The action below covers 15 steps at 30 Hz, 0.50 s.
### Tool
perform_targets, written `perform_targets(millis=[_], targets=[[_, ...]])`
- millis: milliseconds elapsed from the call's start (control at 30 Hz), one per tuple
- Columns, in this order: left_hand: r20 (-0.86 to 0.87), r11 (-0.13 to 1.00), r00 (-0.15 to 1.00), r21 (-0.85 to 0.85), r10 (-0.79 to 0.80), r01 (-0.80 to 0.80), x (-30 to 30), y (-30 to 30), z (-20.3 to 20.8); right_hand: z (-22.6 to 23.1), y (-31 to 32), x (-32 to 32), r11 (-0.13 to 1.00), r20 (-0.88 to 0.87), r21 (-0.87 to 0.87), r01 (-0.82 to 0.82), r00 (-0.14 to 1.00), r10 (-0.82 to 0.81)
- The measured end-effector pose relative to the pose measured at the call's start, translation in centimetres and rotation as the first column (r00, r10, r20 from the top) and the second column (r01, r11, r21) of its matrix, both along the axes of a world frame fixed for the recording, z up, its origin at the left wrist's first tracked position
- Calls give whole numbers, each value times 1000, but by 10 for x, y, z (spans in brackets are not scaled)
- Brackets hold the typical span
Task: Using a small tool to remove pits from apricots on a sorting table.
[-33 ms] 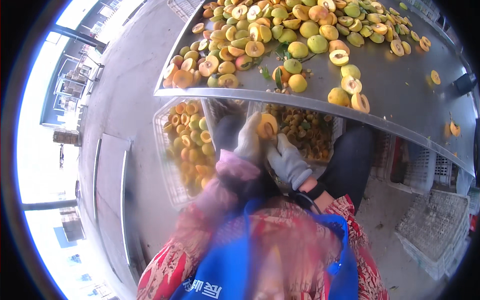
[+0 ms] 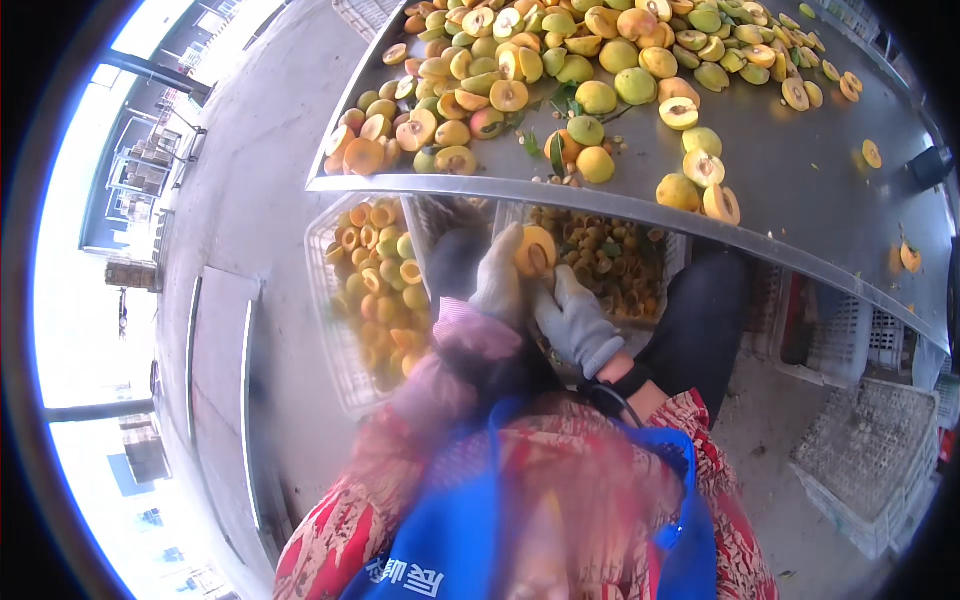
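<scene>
My left hand, in a pale glove, holds up a halved yellow-orange fruit that looks like an apricot or peach. Its cut face shows, with a brownish centre. Just below it is my right hand, also gloved, with its fingers closed near the fruit's lower edge. Whatever those fingers grip is too small to make out. Both hands are between my knees, under the front edge of a metal table. Whole and halved fruit lie heaped on the tabletop, some halves with stones in them.
A white crate of hollowed halves stands left of my legs. Beyond my hands another crate holds small brownish-orange pieces. The table's metal rim runs close above my hands. Stacked plastic crates stand on the floor at right.
</scene>
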<state>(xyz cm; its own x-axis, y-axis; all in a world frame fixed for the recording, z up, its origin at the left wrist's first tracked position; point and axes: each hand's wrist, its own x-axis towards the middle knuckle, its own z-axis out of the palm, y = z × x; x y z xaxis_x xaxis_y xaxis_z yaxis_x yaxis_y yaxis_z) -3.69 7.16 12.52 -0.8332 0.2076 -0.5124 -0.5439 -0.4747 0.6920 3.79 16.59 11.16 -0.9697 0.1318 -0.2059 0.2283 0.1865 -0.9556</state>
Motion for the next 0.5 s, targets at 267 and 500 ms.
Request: perform_targets(millis=[267,500], targets=[[-22,993,997,-89,80,-81,-11,7,-23,-22,-6,-9,985,92,168,-37,995,21],[85,942,995,-334,55,-24,-21,11,-33,-41,10,-14,982,53,109,-157,987,152]])
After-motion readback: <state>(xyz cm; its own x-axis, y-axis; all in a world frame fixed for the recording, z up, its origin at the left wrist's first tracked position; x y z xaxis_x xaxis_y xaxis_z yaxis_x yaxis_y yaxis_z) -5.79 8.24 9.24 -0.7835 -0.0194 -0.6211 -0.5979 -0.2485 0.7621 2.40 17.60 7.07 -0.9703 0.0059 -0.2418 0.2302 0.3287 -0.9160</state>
